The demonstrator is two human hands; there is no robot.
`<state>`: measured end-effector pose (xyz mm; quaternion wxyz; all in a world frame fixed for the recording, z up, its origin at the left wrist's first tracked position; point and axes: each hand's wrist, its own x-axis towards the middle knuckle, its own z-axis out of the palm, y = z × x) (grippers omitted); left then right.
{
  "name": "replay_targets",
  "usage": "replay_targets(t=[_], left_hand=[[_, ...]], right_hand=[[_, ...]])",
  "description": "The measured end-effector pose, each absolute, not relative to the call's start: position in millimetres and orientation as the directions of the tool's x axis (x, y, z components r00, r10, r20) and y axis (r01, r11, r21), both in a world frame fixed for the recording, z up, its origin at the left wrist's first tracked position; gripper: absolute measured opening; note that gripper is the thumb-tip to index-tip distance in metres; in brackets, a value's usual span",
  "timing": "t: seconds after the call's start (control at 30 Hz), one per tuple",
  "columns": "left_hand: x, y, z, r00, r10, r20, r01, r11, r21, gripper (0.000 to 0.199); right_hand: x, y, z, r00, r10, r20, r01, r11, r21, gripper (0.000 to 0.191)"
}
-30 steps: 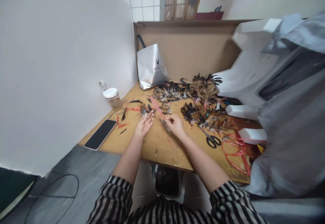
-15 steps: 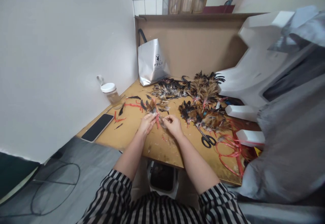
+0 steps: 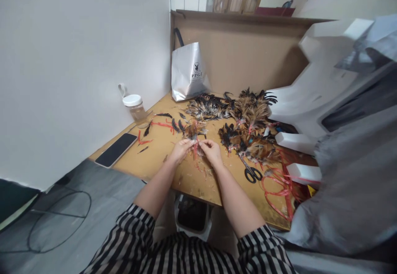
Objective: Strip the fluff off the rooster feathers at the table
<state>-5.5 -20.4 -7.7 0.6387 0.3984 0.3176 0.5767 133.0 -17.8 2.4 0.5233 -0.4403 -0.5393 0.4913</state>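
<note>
A small bundle of brown and black feathers (image 3: 194, 130) is between my hands, its quill ends toward me. My left hand (image 3: 182, 150) pinches those ends. From the other side my right hand (image 3: 211, 150) is closed at the same spot, fingertips on the red plastic string (image 3: 195, 152) at the quills. The string's end hangs down below the fingers. Loose dark feathers (image 3: 177, 126) lie just beyond my left hand. To the right of my right hand is a tied bunch of brown feathers (image 3: 262, 149), with black-handled scissors (image 3: 252, 174) in front of it.
More feather bunches (image 3: 211, 107) are heaped at the back, before a silver bag (image 3: 189, 73). On the left are a lidded jar (image 3: 135, 110) and a phone (image 3: 116, 150). Tangled red string (image 3: 276, 191) and white foam pieces (image 3: 304, 174) crowd the right edge.
My right hand has moved left, up to the quill ends beside my left hand. My left hand keeps its pinch. The whole view has shifted slightly.
</note>
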Motion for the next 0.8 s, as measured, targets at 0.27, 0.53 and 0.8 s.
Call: replay_targets(t=[0.27,0.53,0.8], left_hand=[[-6.5,-24.1,-11.0,0.231,0.973,0.001,-0.387,0.09,0.918,0.021],[-8.5,-25.2,-10.4,0.26,0.966,-0.003,-0.435,0.12,0.892,0.023],[-7.5,-26.7,-9.4,0.263,0.965,-0.004,-0.441,0.124,0.889,0.023]], right_hand=[[134.8,-21.0,12.0,-0.08,0.989,0.128,-0.133,0.117,-0.984,0.02],[135.4,-19.2,8.8,-0.093,0.995,0.044,-0.217,0.023,-0.976,0.021],[137.4,-16.0,5.6,-0.161,0.987,0.011,-0.299,-0.038,-0.953,0.022]])
